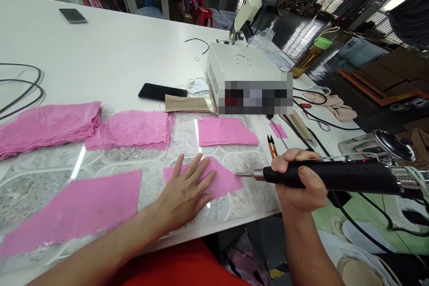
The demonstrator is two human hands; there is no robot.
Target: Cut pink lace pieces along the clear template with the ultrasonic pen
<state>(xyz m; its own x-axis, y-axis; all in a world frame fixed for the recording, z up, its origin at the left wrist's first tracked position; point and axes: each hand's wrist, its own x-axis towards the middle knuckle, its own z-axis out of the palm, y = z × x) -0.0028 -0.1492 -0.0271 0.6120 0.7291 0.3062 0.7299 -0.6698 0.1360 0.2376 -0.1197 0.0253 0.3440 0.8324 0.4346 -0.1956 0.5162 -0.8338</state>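
Observation:
My left hand lies flat with fingers spread on a small pink fabric piece, pressing it to the clear-covered mat. My right hand is wrapped round a corded black-handled tool with a narrow metal tip. That tip points left and meets, or hovers just over, the piece's right corner; contact is unclear. A larger pink piece is spread out left of my left hand. Behind it sit two stacks of pink lace fabric and a smaller stack of plain pink pieces.
A pale control box stands behind the mat, partly blurred. Orange-handled snips, a black phone and a cardboard strip lie nearby. Cables run along the right edge by a metal cup. A bottle stands farther back.

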